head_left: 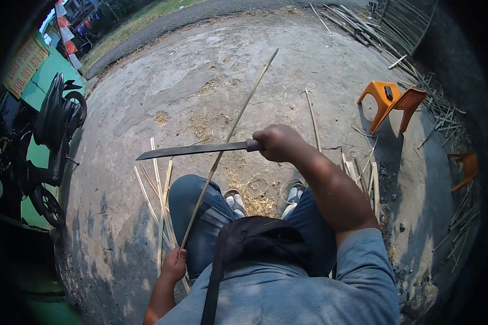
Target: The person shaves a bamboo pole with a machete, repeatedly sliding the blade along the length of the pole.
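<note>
My right hand grips the handle of a machete, its long dark blade pointing left across the front of my knees. Down by my left thigh, my left hand is closed around the lower end of a long, thin bamboo strip. The strip slants up and away to the right, and the blade crosses it near its middle. Beside my left leg lie several pale split bamboo strips, partly hidden by my knee and arm. More split pieces lie to the right of my right arm.
An orange plastic chair with a small black object on it stands front right; another orange piece shows at the right edge. Bamboo poles are piled at the back right. A motorbike is parked left. Shavings litter the ground between my feet.
</note>
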The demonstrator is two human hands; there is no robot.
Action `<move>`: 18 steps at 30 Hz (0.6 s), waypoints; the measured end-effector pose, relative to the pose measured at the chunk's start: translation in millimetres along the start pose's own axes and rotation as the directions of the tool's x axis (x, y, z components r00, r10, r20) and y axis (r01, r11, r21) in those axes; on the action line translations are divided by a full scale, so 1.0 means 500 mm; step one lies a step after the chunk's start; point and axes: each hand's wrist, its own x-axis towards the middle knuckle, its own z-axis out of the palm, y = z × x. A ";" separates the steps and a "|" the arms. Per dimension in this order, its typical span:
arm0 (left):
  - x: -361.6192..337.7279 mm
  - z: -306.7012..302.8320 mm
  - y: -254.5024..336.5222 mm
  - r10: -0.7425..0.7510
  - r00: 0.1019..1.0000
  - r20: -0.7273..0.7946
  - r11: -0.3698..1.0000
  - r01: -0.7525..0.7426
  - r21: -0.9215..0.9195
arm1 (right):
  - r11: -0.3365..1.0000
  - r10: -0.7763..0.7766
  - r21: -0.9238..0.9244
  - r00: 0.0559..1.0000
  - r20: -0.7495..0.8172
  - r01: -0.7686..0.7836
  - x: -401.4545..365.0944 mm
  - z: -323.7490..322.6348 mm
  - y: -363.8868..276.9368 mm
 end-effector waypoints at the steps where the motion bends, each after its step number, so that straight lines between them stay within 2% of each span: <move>1: 0.000 0.002 -0.008 0.004 1.000 -0.003 1.000 -0.004 0.008 | 0.999 -0.044 0.002 0.998 -0.038 0.044 0.002 0.009 -0.010; 4: 0.006 0.011 -0.033 0.014 1.000 -0.025 1.000 -0.014 -0.006 | 0.988 -0.148 0.004 0.960 -0.239 0.153 0.005 0.013 -0.003; 5: 0.005 0.014 -0.036 0.018 0.999 -0.035 1.000 -0.019 -0.021 | 0.996 -0.092 -0.012 0.983 -0.158 0.091 0.011 0.009 0.009; 6: 0.004 0.015 -0.039 0.017 0.999 -0.033 0.999 -0.018 -0.031 | 1.000 -0.001 0.022 0.990 -0.142 0.004 0.010 0.005 0.019; 9: 0.007 0.012 -0.035 0.021 1.000 -0.022 0.998 -0.023 -0.059 | 0.963 0.262 0.084 0.964 -0.040 -0.258 0.017 -0.012 0.055; 12: 0.004 0.000 -0.029 0.014 1.000 0.019 0.998 -0.012 -0.064 | 0.911 0.374 0.176 0.927 0.022 -0.372 0.011 -0.026 0.063; 16: 0.007 -0.004 -0.030 0.024 0.999 0.042 0.997 -0.021 -0.075 | 0.941 0.307 0.153 0.952 -0.005 -0.303 0.001 -0.021 0.037; 18: 0.007 -0.004 -0.023 0.027 0.999 0.043 0.996 -0.024 -0.089 | 0.976 0.196 0.091 0.980 0.027 -0.197 0.000 -0.015 0.018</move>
